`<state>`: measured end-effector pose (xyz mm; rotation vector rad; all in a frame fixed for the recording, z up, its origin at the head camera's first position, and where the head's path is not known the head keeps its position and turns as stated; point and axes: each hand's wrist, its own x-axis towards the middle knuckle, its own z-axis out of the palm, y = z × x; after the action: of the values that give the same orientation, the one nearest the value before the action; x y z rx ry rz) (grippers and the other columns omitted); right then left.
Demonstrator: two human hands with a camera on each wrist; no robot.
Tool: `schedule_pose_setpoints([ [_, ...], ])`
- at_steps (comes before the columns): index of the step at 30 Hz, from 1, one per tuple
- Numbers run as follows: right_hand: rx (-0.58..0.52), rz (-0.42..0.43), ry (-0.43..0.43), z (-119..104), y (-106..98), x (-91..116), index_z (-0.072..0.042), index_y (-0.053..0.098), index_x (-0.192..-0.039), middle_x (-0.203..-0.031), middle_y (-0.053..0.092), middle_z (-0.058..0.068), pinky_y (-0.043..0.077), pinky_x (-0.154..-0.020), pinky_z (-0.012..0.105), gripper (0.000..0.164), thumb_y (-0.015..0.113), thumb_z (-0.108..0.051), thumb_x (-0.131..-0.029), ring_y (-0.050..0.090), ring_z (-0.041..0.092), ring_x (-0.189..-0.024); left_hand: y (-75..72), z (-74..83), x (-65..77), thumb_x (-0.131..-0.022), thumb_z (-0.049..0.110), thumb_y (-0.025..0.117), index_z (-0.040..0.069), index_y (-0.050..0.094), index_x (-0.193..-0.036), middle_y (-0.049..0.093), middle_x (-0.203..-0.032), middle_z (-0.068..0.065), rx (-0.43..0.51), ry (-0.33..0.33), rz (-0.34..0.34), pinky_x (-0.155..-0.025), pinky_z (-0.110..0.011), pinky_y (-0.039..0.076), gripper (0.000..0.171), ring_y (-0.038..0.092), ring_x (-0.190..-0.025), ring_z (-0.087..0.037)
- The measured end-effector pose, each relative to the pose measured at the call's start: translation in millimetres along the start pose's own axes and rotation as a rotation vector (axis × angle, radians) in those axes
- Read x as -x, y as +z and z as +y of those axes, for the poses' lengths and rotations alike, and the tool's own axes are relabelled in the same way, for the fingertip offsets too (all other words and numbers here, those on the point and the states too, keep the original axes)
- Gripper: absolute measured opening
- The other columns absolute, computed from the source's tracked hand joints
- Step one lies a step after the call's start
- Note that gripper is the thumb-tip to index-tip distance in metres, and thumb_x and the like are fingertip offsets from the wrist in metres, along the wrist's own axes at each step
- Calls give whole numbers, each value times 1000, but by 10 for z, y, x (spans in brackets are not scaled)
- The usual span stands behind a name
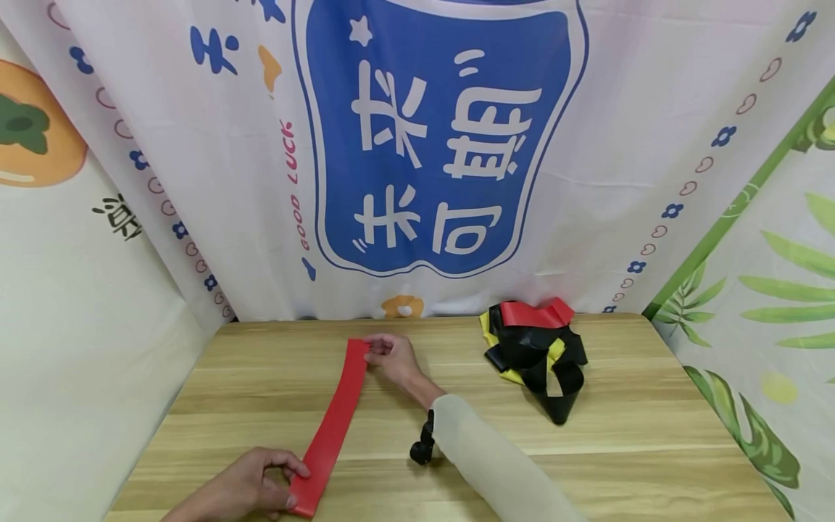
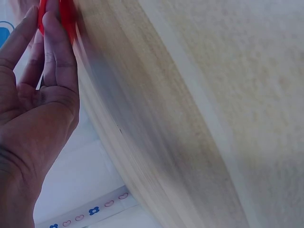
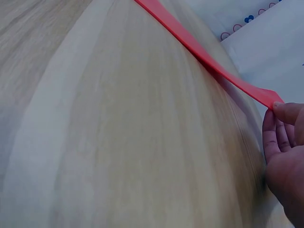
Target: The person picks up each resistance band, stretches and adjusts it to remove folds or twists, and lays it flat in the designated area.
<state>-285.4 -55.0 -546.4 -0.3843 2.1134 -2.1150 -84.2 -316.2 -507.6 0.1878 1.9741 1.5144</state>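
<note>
A long red strip (image 1: 334, 420), smooth and flat like ribbon or plastic, runs slantwise between my two hands over the wooden table. Its near end is pinched by my left hand (image 1: 251, 482), thumb and fingers on the left edge. At the far end my right hand (image 1: 394, 359) pinches the strip's right edge near the corner. From the right wrist view, the red strip (image 3: 204, 57) stretches away from the thumb and fingers of the right hand (image 3: 287, 142). Only a small red part shows by the left hand's fingertips (image 2: 50, 21) in the left wrist view.
A tangled pile of black, yellow and red strips (image 1: 528, 344) lies at the table's back right. Beneath the right sleeve hangs a black strap-like item (image 1: 422, 444). Printed curtains (image 1: 626, 130) stand behind and beside the wooden table (image 1: 620, 449).
</note>
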Motion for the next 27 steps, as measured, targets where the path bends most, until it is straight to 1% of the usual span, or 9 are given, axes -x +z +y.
schedule_pose_setpoints([
  [3, 23, -12, -2, -5, 23, -8, 1, 78, -117, -106, 76, 20, 58, -75, 22, 31, 80, 11, -87, 72, 19, -90, 23, -4, 8, -94, 1, 75, -3, 71, -120, 66, -102, -13, 5, -30, 17, -67, -30, 61, 27, 65, -89, -24],
  [6, 28, -24, 5, -16, 53, -22, 0, 78, -117, -105, 77, 16, 60, -77, 23, 32, 79, 11, -87, 72, 15, -89, 26, -2, 12, -94, 0, 74, -4, 72, -120, 67, -103, -13, 3, -15, 4, -69, -29, 61, 26, 64, -90, -22],
  [10, 27, -38, 15, -32, 90, -36, 0, 78, -118, -105, 77, 13, 61, -78, 25, 34, 78, 13, -87, 73, 14, -89, 8, -1, -2, -96, 0, 72, -6, 71, -121, 70, -108, -12, 15, 28, -49, -69, -25, 59, 26, 63, -85, -15],
  [14, 55, -52, 12, -16, 115, -55, 0, 78, -119, -106, 78, 12, 62, -78, 25, 35, 77, 14, -87, 74, 16, -91, -20, -33, -31, -97, 0, 71, -10, 68, -122, 72, -103, -9, 35, 89, -116, -68, -19, 54, 27, 57, -75, -7],
  [17, 82, -60, 10, -10, 126, -63, -1, 78, -119, -105, 78, 11, 62, -77, 25, 36, 78, 14, -87, 74, 18, -92, -34, -59, -44, -98, 0, 71, -11, 67, -122, 72, -96, -5, 30, 117, -142, -68, -17, 50, 27, 53, -71, -4],
  [20, 96, -67, 14, -13, 133, -61, -2, 78, -119, -104, 78, 9, 61, -77, 25, 36, 78, 15, -86, 75, 20, -94, -32, -70, -46, -97, -1, 72, -10, 68, -121, 72, -97, -5, 22, 108, -136, -68, -17, 50, 26, 53, -70, -3],
  [23, 105, -70, 11, -13, 145, -61, -2, 79, -118, -104, 77, 9, 61, -77, 24, 36, 78, 15, -86, 75, 20, -94, -16, -64, -48, -96, 0, 74, -9, 68, -119, 71, -101, -9, 16, 94, -118, -68, -17, 51, 26, 55, -72, -4],
  [27, 118, -72, 8, -16, 158, -68, -2, 79, -118, -103, 77, 10, 61, -76, 24, 35, 78, 14, -87, 73, 11, -88, 11, -47, -47, -95, 0, 75, -9, 68, -118, 70, -102, -14, -2, 100, -96, -68, -18, 52, 26, 60, -75, -7],
])
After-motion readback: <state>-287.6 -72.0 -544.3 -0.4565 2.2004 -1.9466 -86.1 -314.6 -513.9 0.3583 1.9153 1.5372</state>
